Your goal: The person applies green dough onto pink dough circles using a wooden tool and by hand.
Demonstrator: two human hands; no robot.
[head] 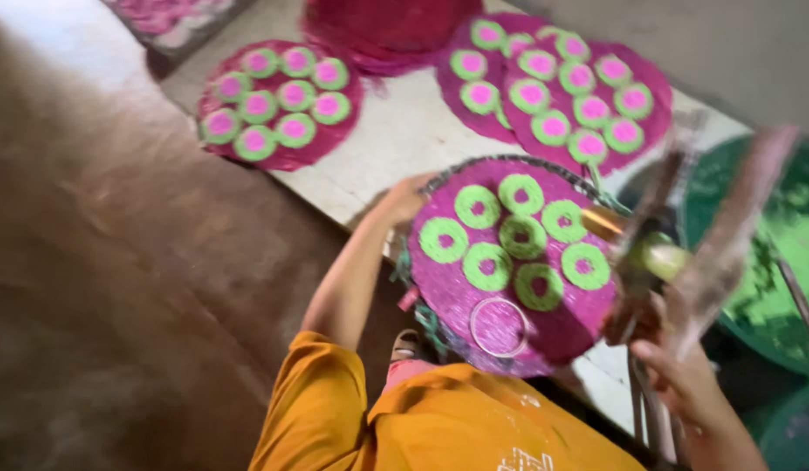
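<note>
My left hand [404,199] grips the far-left rim of a round pink glitter disc [566,336] that lies in front of me. Several green glitter rings [487,266] with pink centres sit on the disc, and a thin clear ring [499,327] lies near its front edge. At the lower right, my right hand [675,366] is closed around a blurred long tool [727,235] with a yellow-green tip [662,257], held over the disc's right rim. What kind of tool it is cannot be made out.
More pink discs with green-and-pink circles lie on the white slab [404,139]: one at the far left [278,105] and two overlapping ones at the back right [588,96]. A stack of plain dark pink discs [387,30] sits behind them. A green-dusted basin [784,262] is at the right, with brown floor [116,262] at the left.
</note>
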